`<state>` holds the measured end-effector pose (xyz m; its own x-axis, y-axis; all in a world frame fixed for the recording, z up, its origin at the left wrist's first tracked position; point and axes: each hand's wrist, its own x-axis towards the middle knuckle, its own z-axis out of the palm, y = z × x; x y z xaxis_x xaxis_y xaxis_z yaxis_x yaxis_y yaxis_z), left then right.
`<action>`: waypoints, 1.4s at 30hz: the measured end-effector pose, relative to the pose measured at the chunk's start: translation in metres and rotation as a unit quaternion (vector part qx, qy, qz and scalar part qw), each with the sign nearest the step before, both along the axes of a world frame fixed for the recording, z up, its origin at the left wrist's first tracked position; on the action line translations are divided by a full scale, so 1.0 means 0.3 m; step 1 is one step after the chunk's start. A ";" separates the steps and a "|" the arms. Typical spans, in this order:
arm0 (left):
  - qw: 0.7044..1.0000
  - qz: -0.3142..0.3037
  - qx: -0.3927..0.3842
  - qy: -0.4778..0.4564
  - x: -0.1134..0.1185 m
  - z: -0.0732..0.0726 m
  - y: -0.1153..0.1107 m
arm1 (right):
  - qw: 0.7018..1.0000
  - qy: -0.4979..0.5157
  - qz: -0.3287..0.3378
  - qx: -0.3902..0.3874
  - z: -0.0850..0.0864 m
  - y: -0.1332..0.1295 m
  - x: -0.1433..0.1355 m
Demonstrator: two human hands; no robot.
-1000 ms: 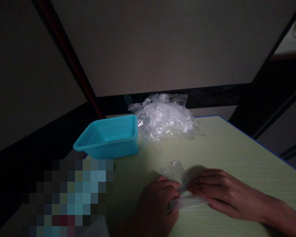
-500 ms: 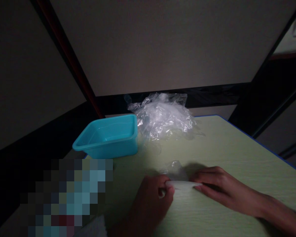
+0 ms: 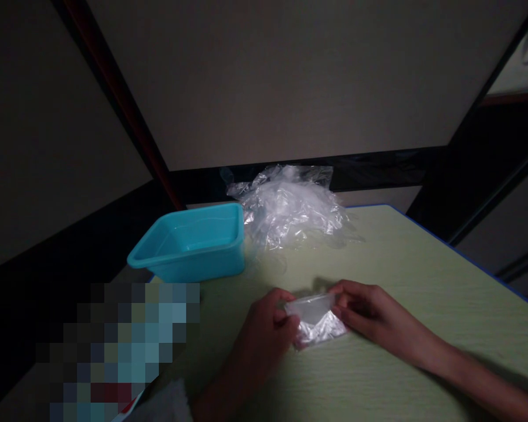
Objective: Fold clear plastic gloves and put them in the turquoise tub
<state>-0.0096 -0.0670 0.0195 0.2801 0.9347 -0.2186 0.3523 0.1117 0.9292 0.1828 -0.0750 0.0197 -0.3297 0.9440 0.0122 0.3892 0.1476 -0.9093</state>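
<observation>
Our left hand (image 3: 275, 322) and right hand (image 3: 356, 308) pinching opposite ends of a small clear plastic packet (image 3: 319, 321), flattened, shiny and crinkled below, cloudier along its upper band, held just over our pale green counter (image 3: 405, 363), near us.

So there's 1 turquoise tub (image 3: 202, 262) by the left edge of the table (image 3: 405, 258), just beside a shiny crumpled plastic heap (image 3: 294, 208). Big greyish panel (image 3: 281, 82) behind, reddish strip (image 3: 123, 105) slanting down its left.
</observation>
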 end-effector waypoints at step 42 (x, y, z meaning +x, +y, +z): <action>0.998 0.040 -0.014 -0.047 -0.015 -0.009 0.028 | 0.870 -0.367 0.143 0.295 -0.055 -0.072 -0.002</action>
